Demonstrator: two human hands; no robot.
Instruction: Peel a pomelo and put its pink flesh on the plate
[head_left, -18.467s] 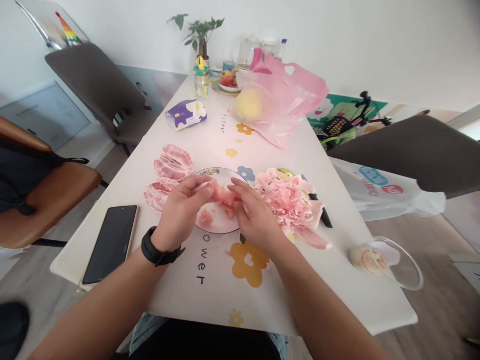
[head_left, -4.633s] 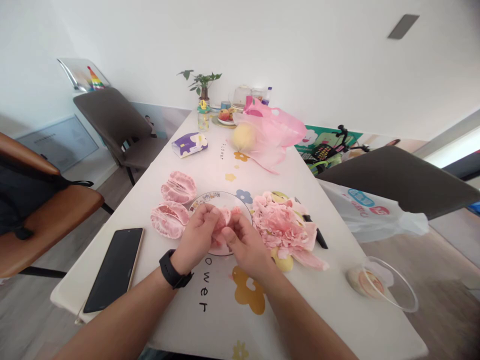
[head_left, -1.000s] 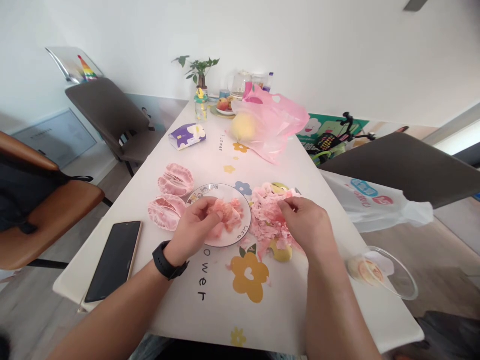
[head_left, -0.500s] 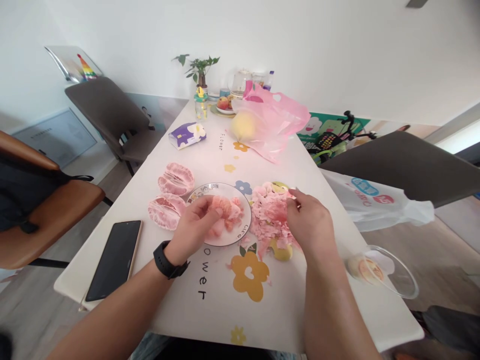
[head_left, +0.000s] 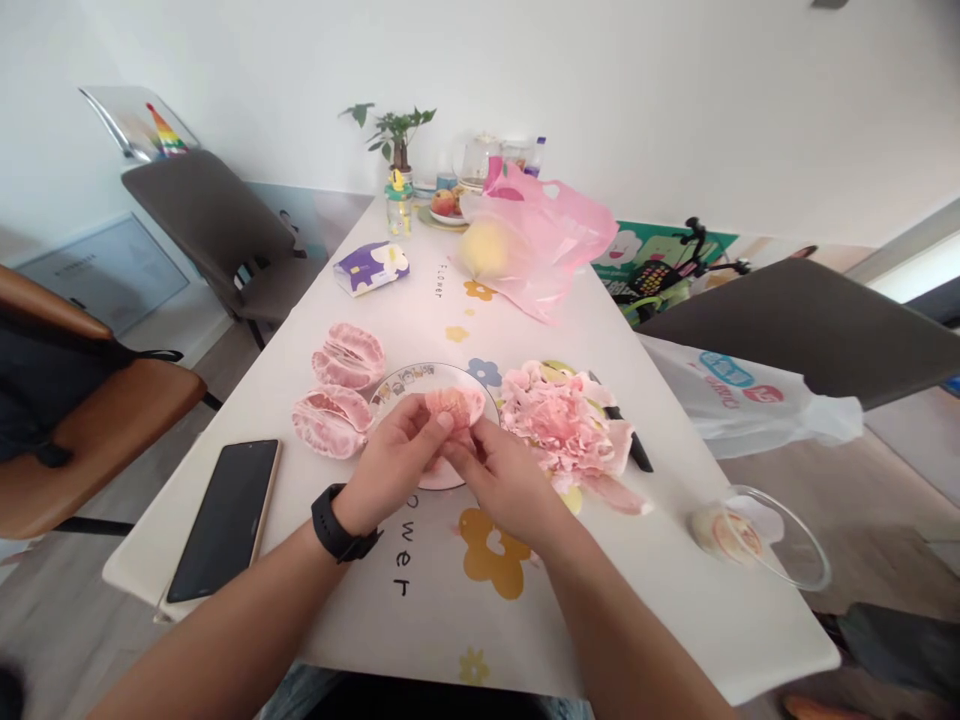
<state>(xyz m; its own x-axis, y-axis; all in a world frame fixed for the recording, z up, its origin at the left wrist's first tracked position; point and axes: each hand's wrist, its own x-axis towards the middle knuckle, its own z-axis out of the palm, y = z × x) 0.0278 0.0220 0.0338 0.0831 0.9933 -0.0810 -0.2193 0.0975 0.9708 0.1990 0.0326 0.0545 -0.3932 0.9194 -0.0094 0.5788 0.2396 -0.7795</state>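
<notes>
Over the plate (head_left: 397, 378), my left hand (head_left: 405, 450) is closed on a pink pomelo segment (head_left: 448, 405). My right hand (head_left: 510, 475) meets it from the right, its thumb and fingers pinching the segment's near right side. The two hands hide most of the plate and whatever lies in it. Left of the plate sit two larger peeled pomelo pieces (head_left: 349, 355), one behind the other. A heap of pink peel and membrane (head_left: 559, 420) lies to the right, with a knife's black handle (head_left: 639, 445) sticking out beside it.
A phone (head_left: 225, 520) lies at the table's left edge. Farther back are a tissue pack (head_left: 371, 268), a pink plastic bag (head_left: 547, 240) with a yellow fruit (head_left: 484, 248), a potted plant (head_left: 401, 140) and a jar (head_left: 399, 205). A clear container (head_left: 757, 540) stands near the right edge.
My right hand has come left from the peel heap to the pomelo segment and now grips it together with my left hand. The knife handle and a strip of peel now show.
</notes>
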